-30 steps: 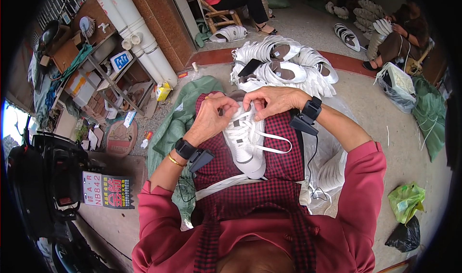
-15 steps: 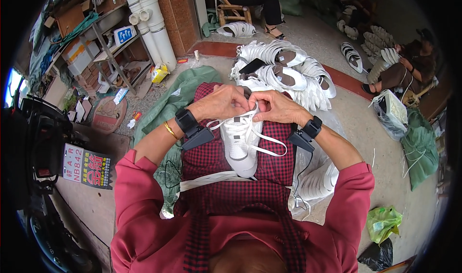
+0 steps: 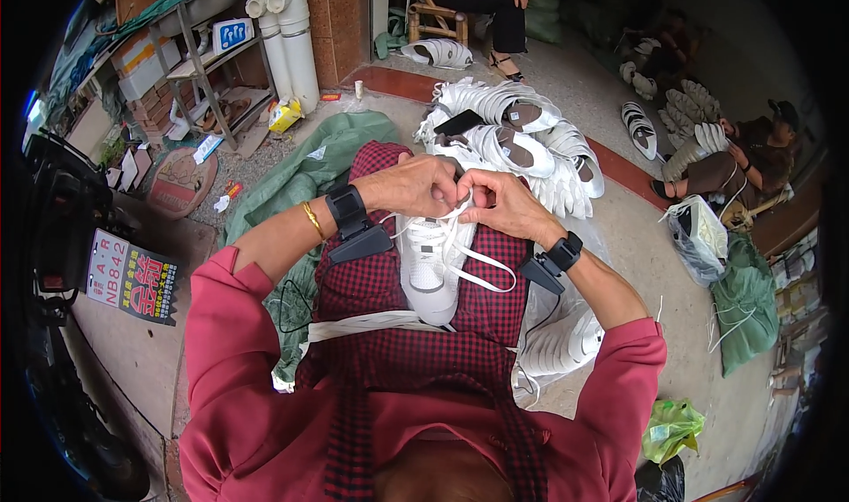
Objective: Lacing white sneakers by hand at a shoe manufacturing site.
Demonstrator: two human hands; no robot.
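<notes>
- While the white shoe [image 3: 431, 281] lies on the checked apron [image 3: 358, 281] over the person's lap, toe toward the body, a black vehicle [image 3: 66, 206] stands well to the left of it.
- Left of the shoe, a green cloth sack [image 3: 256, 192] spreads beside the lap.
- At the shoe's upper end, the left of the two hands [image 3: 429, 188] has its fingers bent inward by the eyelets; whether they grip anything I cannot tell.
- Just right of it, above the shoe, the right hand [image 3: 495, 203] pinches the white lace [image 3: 495, 290] between thumb and forefinger; part of it loops out to the shoe's right.
- Beyond the shoe and to its right, white shoe uppers [image 3: 562, 161] are heaped up, a black phone [image 3: 457, 122] on them.
- Well to the shoe's right lies a green bag [image 3: 745, 303].
</notes>
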